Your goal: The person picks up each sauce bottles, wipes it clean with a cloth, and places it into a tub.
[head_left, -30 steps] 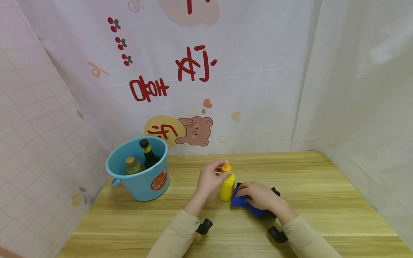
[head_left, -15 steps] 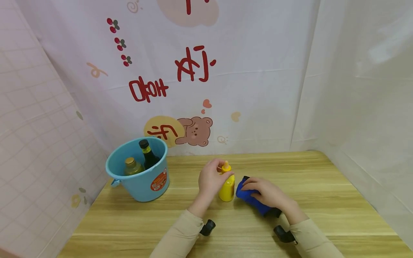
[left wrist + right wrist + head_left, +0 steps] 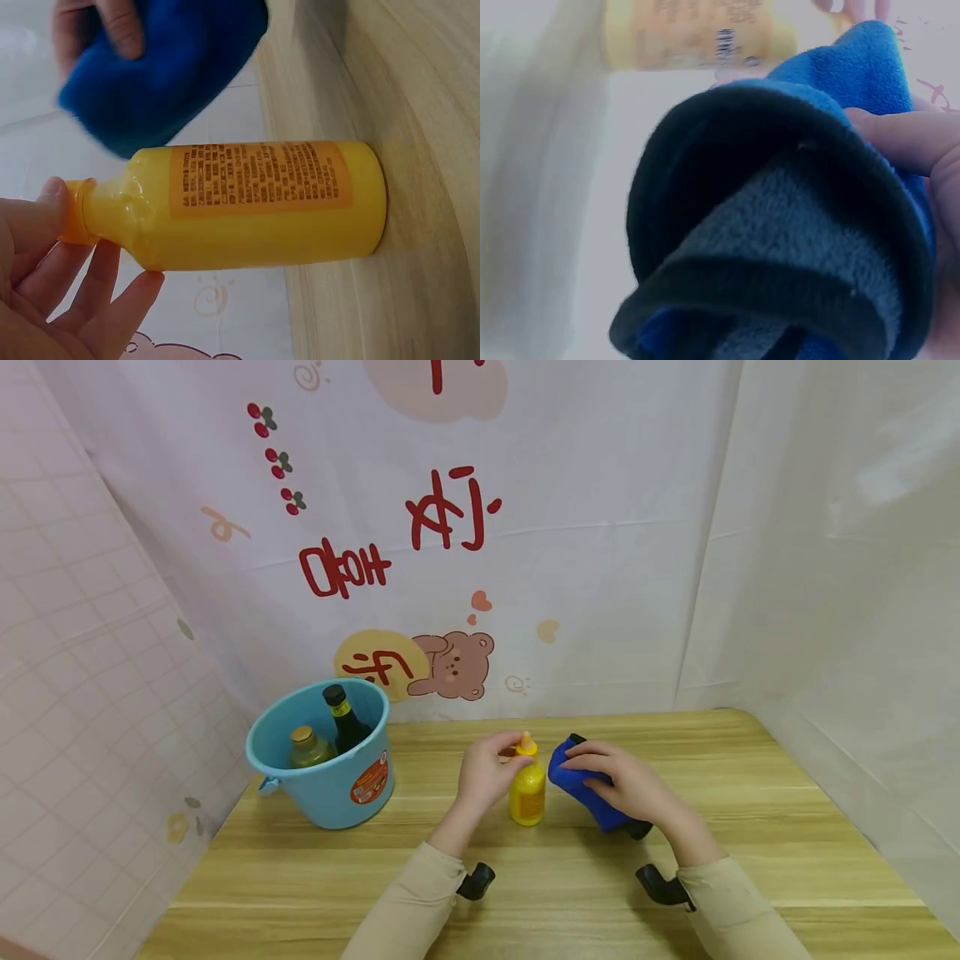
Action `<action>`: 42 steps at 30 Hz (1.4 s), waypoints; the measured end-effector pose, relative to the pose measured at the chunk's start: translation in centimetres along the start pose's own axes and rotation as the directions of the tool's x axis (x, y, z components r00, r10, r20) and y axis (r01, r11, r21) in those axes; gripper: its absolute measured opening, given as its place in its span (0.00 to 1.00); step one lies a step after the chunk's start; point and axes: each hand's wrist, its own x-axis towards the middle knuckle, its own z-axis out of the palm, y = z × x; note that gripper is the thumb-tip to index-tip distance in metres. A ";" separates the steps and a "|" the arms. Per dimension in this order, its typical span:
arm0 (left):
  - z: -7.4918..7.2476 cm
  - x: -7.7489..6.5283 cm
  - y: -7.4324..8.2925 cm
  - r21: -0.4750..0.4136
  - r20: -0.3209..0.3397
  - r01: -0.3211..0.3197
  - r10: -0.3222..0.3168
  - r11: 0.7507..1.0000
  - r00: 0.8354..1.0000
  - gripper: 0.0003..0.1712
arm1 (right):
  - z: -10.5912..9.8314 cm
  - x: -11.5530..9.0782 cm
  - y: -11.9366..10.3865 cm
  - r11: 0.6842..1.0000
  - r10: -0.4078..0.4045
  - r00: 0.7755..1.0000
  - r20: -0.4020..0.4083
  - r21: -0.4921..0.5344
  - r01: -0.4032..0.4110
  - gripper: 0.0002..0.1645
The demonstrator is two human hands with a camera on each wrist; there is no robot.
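Note:
A yellow squeeze bottle (image 3: 528,800) with an orange-printed label stands upright on the wooden table. My left hand (image 3: 482,774) pinches it at the orange cap (image 3: 78,211), thumb on one side and fingers on the other. Just right of the bottle, my right hand (image 3: 628,783) grips a blue cloth (image 3: 602,808), bunched and held above the table. In the right wrist view the cloth (image 3: 780,217) shows a grey fuzzy underside and a dark hem, folded over in loops. A narrow gap parts cloth from bottle in the head view.
At the back left stands a light blue bucket (image 3: 337,797). Inside it are a dark bottle (image 3: 348,722) with a black cap and a squat bottle (image 3: 309,747) with a cork-coloured top. A printed white curtain (image 3: 600,568) hangs behind the table (image 3: 750,827).
The right hand has raised the cloth off the table and carried it slightly right and back. The bottle has turned, bringing its label round to the front, while the left hand stays at its cap.

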 end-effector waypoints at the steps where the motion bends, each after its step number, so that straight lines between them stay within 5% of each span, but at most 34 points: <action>1: 0.0 0.0 0.0 -0.004 0.009 0.004 -0.004 1.000 1.000 0.17 | -0.1 0.4 -0.1 1.000 -0.012 1.000 -0.018 -0.003 0.012 0.28; 8: -0.1 0.1 0.0 -0.021 0.041 0.020 -0.020 1.000 0.999 0.18 | -0.6 2.5 -1.4 0.998 -0.050 0.995 -0.085 -0.030 0.048 0.27; 27: -0.1 0.1 -0.3 -0.006 0.050 0.017 -0.017 1.000 0.999 0.18 | 0.9 2.4 -2.0 0.996 -0.031 0.996 0.086 -0.080 0.038 0.20; 42: 0.0 0.1 -0.3 0.007 0.038 -0.002 0.002 1.000 0.999 0.19 | 3.0 0.0 -1.0 0.996 -0.024 0.981 0.195 -0.084 0.041 0.21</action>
